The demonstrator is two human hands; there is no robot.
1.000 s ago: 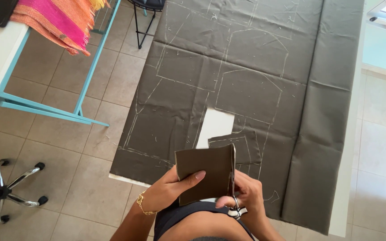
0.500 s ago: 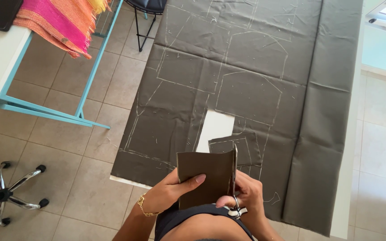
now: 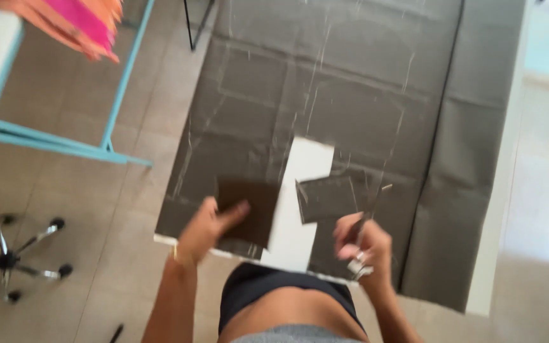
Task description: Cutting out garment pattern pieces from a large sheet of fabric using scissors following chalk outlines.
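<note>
Two hands work at the near edge of the surface [image 3: 500, 209]: my left hand [image 3: 206, 227] pinches the cut dark fabric piece [image 3: 249, 209], my right hand [image 3: 360, 244] grips scissors [image 3: 365, 219]; next, set it aside.

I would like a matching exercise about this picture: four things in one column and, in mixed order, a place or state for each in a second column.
Things
1. cut dark piece
2. scissors
3. pink and orange cloth
4. chair base with wheels

Places or states
A. on the tiled floor at the lower left
B. held in the right hand
C. hanging over the edge of the white table at the upper left
D. held in the left hand, over the chalk-marked grey fabric

Pairs: 1-D, 2-B, 3-C, 4-A
</note>
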